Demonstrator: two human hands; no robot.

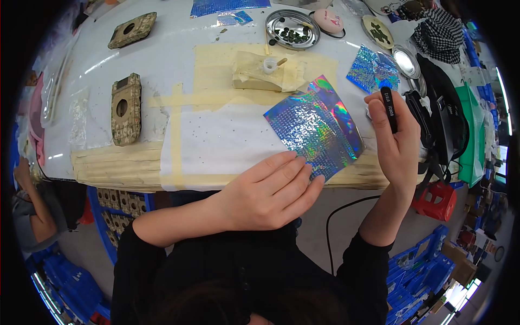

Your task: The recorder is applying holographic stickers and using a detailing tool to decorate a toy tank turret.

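Note:
My left hand (276, 192) lies with its fingers stretched out over the lower left edge of a shiny holographic sheet (309, 122); its thumb is hidden. Rows of small shapes cover most of the sheet, with a plain rainbow band along its right side. To the right of the sheet, my raised right hand (398, 141) is closed around black tweezers (389, 111). Their rounded end points up, and their tips are not visible. Tiny specks are scattered on the white paper (216, 154) left of the sheet.
Behind the paper, a taped block (257, 78) carries a small white cup (270, 66) and a stick. Two camouflage-patterned cases (126, 108) rest at left. A metal dish (292, 32) with dark green pieces stands at the back, and another holographic sheet (368, 70) lies at right.

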